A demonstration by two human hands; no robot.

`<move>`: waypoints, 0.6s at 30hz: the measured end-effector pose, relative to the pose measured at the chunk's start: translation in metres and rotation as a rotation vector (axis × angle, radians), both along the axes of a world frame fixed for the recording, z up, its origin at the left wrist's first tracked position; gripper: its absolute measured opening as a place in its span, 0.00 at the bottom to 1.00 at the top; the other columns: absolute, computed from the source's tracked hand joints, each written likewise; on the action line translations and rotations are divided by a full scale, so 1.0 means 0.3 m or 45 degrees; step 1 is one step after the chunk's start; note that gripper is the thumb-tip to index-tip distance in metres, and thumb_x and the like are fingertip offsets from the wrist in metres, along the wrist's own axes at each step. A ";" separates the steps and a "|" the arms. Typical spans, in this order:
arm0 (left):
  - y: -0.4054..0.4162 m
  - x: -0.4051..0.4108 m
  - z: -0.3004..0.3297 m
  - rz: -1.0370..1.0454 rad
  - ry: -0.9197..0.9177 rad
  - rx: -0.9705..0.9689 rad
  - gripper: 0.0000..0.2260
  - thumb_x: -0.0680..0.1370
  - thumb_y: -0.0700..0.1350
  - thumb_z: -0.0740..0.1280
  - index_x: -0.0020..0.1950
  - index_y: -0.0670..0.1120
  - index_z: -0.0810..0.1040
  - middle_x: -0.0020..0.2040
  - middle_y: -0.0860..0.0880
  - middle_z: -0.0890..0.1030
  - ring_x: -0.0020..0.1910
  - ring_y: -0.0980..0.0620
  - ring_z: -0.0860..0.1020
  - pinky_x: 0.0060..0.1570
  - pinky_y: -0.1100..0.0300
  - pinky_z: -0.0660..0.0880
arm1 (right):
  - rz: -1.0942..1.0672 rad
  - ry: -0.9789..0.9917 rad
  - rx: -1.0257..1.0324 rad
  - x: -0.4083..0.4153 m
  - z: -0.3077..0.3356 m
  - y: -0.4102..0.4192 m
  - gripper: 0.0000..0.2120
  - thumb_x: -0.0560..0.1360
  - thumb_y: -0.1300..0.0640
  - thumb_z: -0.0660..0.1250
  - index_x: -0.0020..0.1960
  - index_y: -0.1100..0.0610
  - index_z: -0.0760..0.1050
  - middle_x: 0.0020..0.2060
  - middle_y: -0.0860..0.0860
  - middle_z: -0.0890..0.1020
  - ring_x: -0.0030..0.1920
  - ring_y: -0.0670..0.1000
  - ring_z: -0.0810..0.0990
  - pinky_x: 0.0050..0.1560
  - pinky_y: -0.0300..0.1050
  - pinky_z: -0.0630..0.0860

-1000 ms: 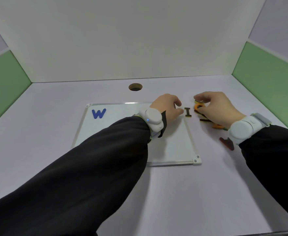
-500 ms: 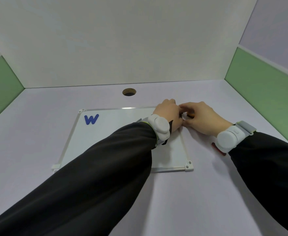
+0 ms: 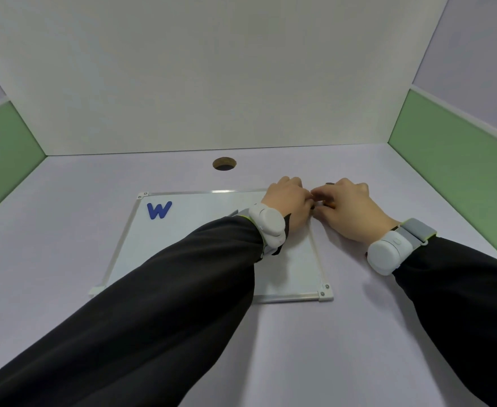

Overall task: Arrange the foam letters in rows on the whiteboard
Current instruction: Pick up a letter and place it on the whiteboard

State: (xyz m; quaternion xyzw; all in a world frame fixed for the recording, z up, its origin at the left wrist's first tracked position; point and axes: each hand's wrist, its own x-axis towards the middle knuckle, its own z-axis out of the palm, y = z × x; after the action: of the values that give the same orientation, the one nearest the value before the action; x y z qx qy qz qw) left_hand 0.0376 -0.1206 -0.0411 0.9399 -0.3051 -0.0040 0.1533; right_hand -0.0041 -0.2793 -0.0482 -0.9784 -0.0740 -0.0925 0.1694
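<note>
Hands meet at the whiteboard's [image 3: 200,230] far right corner.
Blue W [image 3: 159,210] lies far left on the board. Left hand [image 3: 288,202] and right hand [image 3: 348,208] curl, fingertips touching; what either grasps I cannot tell.

A blue foam letter [image 3: 159,210] reads "W"; it lies on the whiteboard [image 3: 200,207], in its far left corner; nothing else is readable.
</note>
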 end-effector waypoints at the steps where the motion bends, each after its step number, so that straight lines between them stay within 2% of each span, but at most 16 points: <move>1: 0.004 0.000 0.001 0.018 0.032 -0.031 0.16 0.82 0.46 0.55 0.61 0.50 0.80 0.56 0.45 0.74 0.58 0.45 0.69 0.56 0.52 0.66 | -0.009 -0.005 0.005 0.001 0.002 0.003 0.09 0.77 0.52 0.62 0.54 0.45 0.80 0.42 0.43 0.82 0.51 0.51 0.73 0.51 0.49 0.57; 4: 0.013 0.006 0.007 0.070 0.083 -0.092 0.17 0.82 0.46 0.56 0.66 0.51 0.78 0.60 0.45 0.75 0.62 0.44 0.70 0.61 0.50 0.66 | -0.074 -0.007 0.037 0.006 0.012 0.010 0.14 0.81 0.56 0.57 0.56 0.48 0.80 0.39 0.45 0.80 0.48 0.52 0.74 0.52 0.49 0.59; 7: 0.019 0.008 0.019 0.108 0.095 -0.156 0.16 0.82 0.47 0.57 0.66 0.52 0.78 0.61 0.46 0.75 0.62 0.45 0.71 0.62 0.50 0.67 | -0.147 -0.009 0.181 -0.007 0.032 0.016 0.14 0.81 0.56 0.57 0.51 0.49 0.82 0.33 0.43 0.78 0.46 0.54 0.77 0.55 0.51 0.67; 9: 0.027 0.006 0.028 0.123 0.096 -0.187 0.15 0.81 0.48 0.59 0.65 0.51 0.78 0.60 0.47 0.76 0.61 0.46 0.72 0.61 0.52 0.67 | -0.200 -0.025 0.459 -0.021 0.059 0.028 0.13 0.79 0.55 0.60 0.48 0.51 0.83 0.33 0.45 0.81 0.40 0.51 0.79 0.46 0.44 0.75; 11: 0.044 -0.003 0.043 0.123 0.100 -0.219 0.14 0.81 0.49 0.61 0.64 0.51 0.79 0.57 0.48 0.77 0.58 0.47 0.74 0.60 0.52 0.69 | -0.224 0.000 0.703 -0.029 0.093 0.047 0.11 0.78 0.56 0.63 0.47 0.53 0.84 0.36 0.49 0.83 0.34 0.48 0.77 0.34 0.34 0.74; 12: 0.055 -0.011 0.053 0.117 0.110 -0.245 0.13 0.81 0.50 0.62 0.62 0.50 0.80 0.56 0.48 0.78 0.56 0.47 0.75 0.59 0.51 0.70 | -0.225 0.024 0.779 -0.030 0.104 0.058 0.10 0.77 0.57 0.64 0.47 0.53 0.84 0.38 0.49 0.84 0.34 0.47 0.76 0.33 0.32 0.74; 15: 0.090 -0.047 0.082 0.144 0.146 -0.360 0.11 0.80 0.48 0.64 0.59 0.48 0.81 0.54 0.50 0.82 0.53 0.48 0.78 0.55 0.53 0.73 | -0.198 -0.002 0.874 -0.026 0.128 0.090 0.08 0.77 0.58 0.65 0.51 0.54 0.84 0.43 0.49 0.85 0.40 0.45 0.80 0.42 0.36 0.77; 16: 0.109 -0.061 0.090 0.168 0.157 -0.404 0.11 0.80 0.47 0.65 0.58 0.47 0.82 0.53 0.50 0.82 0.52 0.48 0.78 0.54 0.55 0.73 | -0.179 -0.028 0.887 -0.025 0.133 0.107 0.08 0.77 0.58 0.66 0.51 0.55 0.83 0.43 0.50 0.86 0.40 0.41 0.81 0.43 0.33 0.75; 18: 0.142 -0.082 0.097 0.216 0.192 -0.477 0.10 0.79 0.47 0.66 0.56 0.46 0.83 0.51 0.49 0.83 0.50 0.48 0.78 0.51 0.57 0.73 | -0.138 -0.050 0.914 -0.025 0.141 0.132 0.07 0.76 0.60 0.68 0.51 0.57 0.83 0.42 0.50 0.86 0.36 0.36 0.80 0.37 0.26 0.72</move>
State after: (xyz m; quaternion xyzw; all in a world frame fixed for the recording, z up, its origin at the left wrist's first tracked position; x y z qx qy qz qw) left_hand 0.0131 -0.0779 -0.0120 0.9143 -0.2080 -0.0045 0.3477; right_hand -0.0116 -0.2396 -0.0060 -0.8571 0.0118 -0.1402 0.4956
